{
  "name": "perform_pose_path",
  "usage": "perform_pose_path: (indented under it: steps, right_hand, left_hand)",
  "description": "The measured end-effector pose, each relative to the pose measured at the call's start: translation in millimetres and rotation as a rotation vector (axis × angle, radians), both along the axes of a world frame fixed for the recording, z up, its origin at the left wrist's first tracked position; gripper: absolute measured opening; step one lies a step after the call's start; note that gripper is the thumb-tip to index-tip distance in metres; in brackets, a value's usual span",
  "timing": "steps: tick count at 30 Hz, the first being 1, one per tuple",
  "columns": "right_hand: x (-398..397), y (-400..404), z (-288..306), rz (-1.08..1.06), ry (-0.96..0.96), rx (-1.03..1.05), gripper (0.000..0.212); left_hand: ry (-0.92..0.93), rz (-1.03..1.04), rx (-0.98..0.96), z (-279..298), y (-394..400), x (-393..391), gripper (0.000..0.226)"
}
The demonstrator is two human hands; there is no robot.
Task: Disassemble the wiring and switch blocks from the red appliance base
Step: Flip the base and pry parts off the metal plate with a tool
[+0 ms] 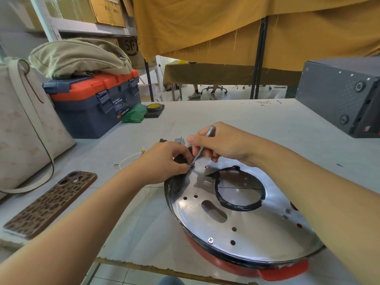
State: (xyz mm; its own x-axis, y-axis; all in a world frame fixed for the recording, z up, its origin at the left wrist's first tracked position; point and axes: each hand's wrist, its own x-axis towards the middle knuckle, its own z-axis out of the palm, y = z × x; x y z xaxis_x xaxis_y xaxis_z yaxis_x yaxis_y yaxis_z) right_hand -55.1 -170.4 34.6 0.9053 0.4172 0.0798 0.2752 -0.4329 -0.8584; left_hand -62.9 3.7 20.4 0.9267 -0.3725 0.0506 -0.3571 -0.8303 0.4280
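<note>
On the grey worktable (226, 120), the right hand (224, 145) grips a screwdriver (202, 148); the left hand (164, 161) pinches the base (236, 219) rim. A slipping tip could jab those fingers.

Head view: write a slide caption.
Right hand drives a screwdriver at the red appliance base rim; left hand steadies.

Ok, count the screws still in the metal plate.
1 in plain view: a cross-head screw near the plate's front rim. The hands and right forearm may hide others.
</note>
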Motion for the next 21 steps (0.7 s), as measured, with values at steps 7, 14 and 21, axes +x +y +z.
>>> perform_pose_path:
  steps: [7,14,21]
  right_hand:
    - [0,1,-1,0.009,-0.005,-0.008,0.045]
    - [1,1,1,-0.014,-0.039,0.078,0.046]
    - [2,0,9,-0.159,-0.222,0.219,0.038]
  left_hand:
    - [-0.026,-0.024,-0.010,0,0,1,0.012]
    - [-0.094,-0.085,-0.004,-2,2,3,0.012]
    - [-0.207,-0.074,-0.170,-6,6,-2,0.007]
